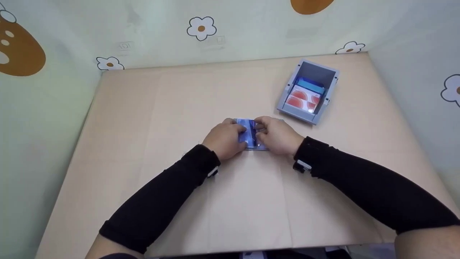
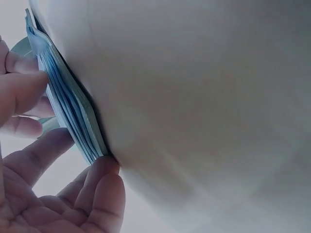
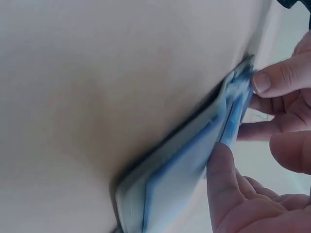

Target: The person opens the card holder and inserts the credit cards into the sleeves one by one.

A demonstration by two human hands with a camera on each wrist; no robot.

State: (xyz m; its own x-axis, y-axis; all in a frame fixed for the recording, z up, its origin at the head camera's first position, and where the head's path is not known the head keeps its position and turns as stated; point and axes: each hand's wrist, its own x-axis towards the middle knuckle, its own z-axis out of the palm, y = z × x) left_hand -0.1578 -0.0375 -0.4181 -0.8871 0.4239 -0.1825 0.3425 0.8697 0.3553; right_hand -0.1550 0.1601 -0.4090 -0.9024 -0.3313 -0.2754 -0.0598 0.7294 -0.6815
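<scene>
A flat, glossy blue booklet-like stack [image 1: 246, 136] lies low over the middle of the table between both hands. My left hand [image 1: 224, 139] grips its left side, with the thumb at the near edge and fingers over the top. From the right, my right hand [image 1: 281, 136] holds the other side with bent fingers and thumb. Several thin layers show along the edge of the stack [image 2: 73, 109] in the left wrist view. In the right wrist view a pale, round-cornered sheet of the stack [image 3: 177, 177] lies spread, and fingers touch a raised layer beside it.
Toward the back right stands an open grey box [image 1: 296, 114]. Inside are a white packet with red round prints [image 1: 304, 100] and a blue packet [image 1: 311, 86]. Pale walls with flower prints [image 1: 201, 28] border the beige table [image 1: 172, 104] on the back and sides.
</scene>
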